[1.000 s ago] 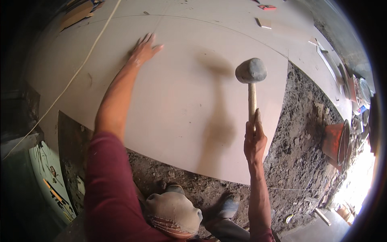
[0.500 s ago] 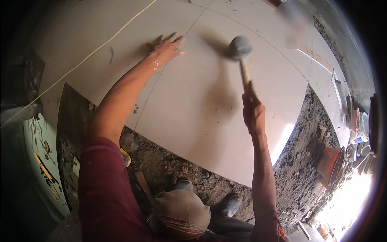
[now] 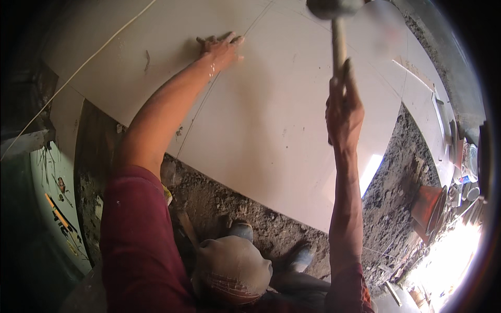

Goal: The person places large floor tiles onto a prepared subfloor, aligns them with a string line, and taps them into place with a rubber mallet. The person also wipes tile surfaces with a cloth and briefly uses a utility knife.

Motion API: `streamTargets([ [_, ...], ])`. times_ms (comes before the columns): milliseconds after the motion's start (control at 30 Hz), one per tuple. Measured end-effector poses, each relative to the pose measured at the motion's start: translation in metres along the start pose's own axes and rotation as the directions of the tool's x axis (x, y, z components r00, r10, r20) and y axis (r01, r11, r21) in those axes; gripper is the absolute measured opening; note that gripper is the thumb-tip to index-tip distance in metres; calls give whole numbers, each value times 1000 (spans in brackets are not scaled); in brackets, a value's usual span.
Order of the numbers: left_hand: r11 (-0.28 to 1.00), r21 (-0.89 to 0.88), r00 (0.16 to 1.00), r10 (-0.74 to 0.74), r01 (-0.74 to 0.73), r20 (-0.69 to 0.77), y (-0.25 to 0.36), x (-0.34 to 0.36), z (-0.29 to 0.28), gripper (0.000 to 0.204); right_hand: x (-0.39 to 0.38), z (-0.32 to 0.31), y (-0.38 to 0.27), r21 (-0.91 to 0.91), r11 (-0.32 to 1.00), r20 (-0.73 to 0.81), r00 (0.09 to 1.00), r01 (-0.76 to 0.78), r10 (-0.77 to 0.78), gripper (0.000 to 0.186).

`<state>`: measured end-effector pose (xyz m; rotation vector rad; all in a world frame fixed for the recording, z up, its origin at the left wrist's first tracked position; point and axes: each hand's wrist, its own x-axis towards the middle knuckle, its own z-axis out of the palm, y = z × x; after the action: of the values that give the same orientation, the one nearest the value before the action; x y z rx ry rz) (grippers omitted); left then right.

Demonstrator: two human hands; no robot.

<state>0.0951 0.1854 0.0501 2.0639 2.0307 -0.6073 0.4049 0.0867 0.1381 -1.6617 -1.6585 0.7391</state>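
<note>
My right hand [image 3: 345, 112] is closed round the wooden handle of a rubber mallet [image 3: 339, 44]. The mallet's dark, rounded head [image 3: 334, 7] is up at the far edge of the view, above the tiles and apart from them. A large pale floor tile [image 3: 282, 146] lies below, with a soft shadow across it. My left hand [image 3: 223, 52] rests on the tiles with its fingers spread, at the thin joint between this tile and the pale tile on its left [image 3: 125, 83].
Rough grey mortar bed [image 3: 209, 193] borders the near tile edge. A taut string [image 3: 83, 65] crosses the left side. Two boots [image 3: 301, 256] and a dusty rounded shape [image 3: 232, 266] are near me. A reddish pan-like thing [image 3: 428, 208] and clutter lie at right.
My right hand has swung the mallet up, away from me and slightly right, so its head now reaches the top edge. My left hand stays near the same joint.
</note>
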Motion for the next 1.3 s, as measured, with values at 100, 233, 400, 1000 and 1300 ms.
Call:
streamTargets([
  [100, 1000, 14, 998, 26, -25, -51, -3, 3, 9, 69, 9, 5, 1, 94, 986, -104, 986, 138, -128, 52],
  [233, 998, -53, 992, 39, -46, -122, -6, 17, 26, 73, 26, 39, 11, -153, 965, -114, 967, 211, -229, 52],
  [400, 1000, -26, 986, 7, -11, -165, -10, 36, 42, 80, 28, -10, 10, 148, 989, 191, 982, -15, -13, 52],
  [1000, 972, 51, 972, 231, -229, -31, -77, -188, 93, 126, -332, -276, 84, -373, 902, 762, 626, 218, 163, 44],
  [1300, 992, -95, 966, 56, -83, -253, -32, -256, 101, 100, -412, -170, 135, -191, 923, 706, 700, 334, -107, 41],
])
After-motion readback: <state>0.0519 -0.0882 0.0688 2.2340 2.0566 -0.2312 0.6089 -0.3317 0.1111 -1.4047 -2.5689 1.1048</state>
